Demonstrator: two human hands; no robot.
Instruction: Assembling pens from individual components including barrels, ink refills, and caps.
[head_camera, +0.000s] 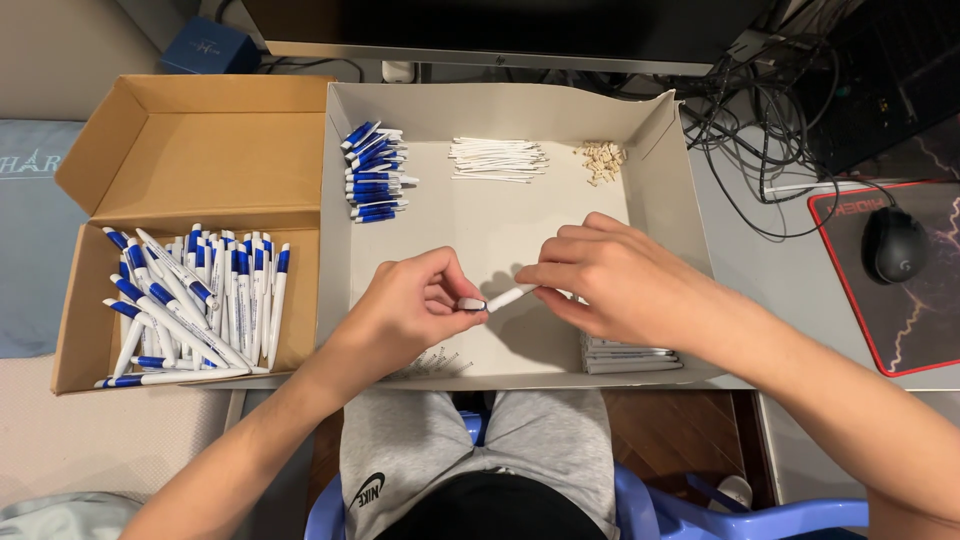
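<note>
Fingers (455, 290) of both hands pinch one white pen barrel (508, 297); finished pens (190, 300) fill left box, parts (497, 159) remain far.

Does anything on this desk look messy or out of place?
Mostly tidy. The parts in the white tray lie in sorted groups. Only the finished pens in the brown box lie crisscrossed in a loose heap, and the cables behind the tray are tangled.

Left hand (410, 305), right hand (610, 280) close together, fingers pinched, forearms converging
</note>
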